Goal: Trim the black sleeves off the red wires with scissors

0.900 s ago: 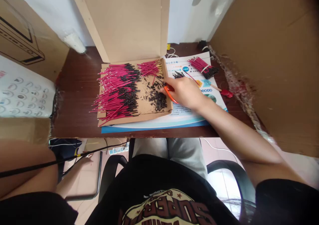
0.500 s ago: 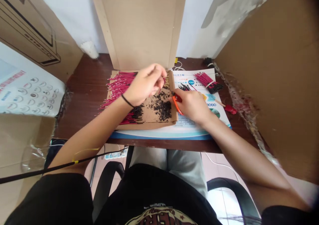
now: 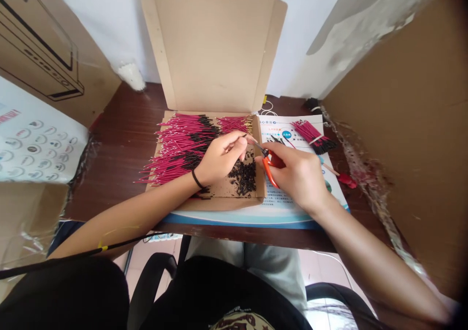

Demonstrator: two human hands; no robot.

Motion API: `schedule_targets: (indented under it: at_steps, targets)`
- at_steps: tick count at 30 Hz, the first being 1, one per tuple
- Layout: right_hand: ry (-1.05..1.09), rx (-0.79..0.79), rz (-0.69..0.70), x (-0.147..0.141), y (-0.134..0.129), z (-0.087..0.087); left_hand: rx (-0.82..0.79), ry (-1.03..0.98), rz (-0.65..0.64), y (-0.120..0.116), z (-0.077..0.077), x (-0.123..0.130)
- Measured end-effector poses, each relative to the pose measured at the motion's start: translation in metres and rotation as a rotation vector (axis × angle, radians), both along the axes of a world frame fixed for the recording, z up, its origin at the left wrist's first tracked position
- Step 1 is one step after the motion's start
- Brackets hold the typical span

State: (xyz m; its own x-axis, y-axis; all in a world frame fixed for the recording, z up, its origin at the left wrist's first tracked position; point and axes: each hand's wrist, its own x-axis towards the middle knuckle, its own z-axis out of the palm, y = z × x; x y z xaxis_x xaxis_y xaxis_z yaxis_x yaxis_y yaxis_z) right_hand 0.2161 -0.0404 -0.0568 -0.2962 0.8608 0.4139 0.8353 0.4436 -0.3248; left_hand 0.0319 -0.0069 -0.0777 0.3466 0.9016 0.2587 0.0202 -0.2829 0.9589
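Your right hand (image 3: pixel 303 176) is wrapped around the orange-handled cutters (image 3: pixel 269 174), tips at the right wall of the open cardboard box (image 3: pixel 226 204). Your left hand (image 3: pixel 224 157) is above the box, thumb and fingers drawn together beside those tips; whether they pinch a wire, cannot tell. Red-and-black wires (image 3: pixel 179 137) fill the box's left side; a smaller pile of red wires (image 3: pixel 232 124) lies at its back right, black scraps (image 3: pixel 244 176) at its front right. Handling, est.: wires light, bendy, perhaps slick; pinch mid-length, on the red. Cutters stiff, modest weight; hold by the handles. Versus half a second ago: your left hand, then apart from the cutters over the box's back right, now meets their tips.
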Motion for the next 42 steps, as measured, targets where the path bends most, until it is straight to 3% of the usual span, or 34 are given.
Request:
schedule_targets:
  at_steps: [11,20,27,35,42]
  targets:
    - [0.022,0.104,0.000,-0.0033,0.0040,-0.0053,0.206,0.053,0.078,-0.0038,-0.0063,0.0010]
    - [0.054,0.084,0.007,-0.0032,0.0047,-0.0069,0.138,0.031,0.025,-0.0047,-0.0105,0.0015]
    - [0.057,0.028,-0.010,-0.0026,0.0049,-0.0058,0.274,0.139,0.102,-0.0041,-0.0055,-0.0003]
    - [0.077,-0.019,-0.024,-0.0035,0.0031,-0.0014,0.211,0.093,0.086,-0.0031,-0.0095,0.0006]
    - [0.008,-0.009,-0.003,-0.0005,0.0039,-0.0028,0.253,0.167,0.158,-0.0033,-0.0108,0.0003]
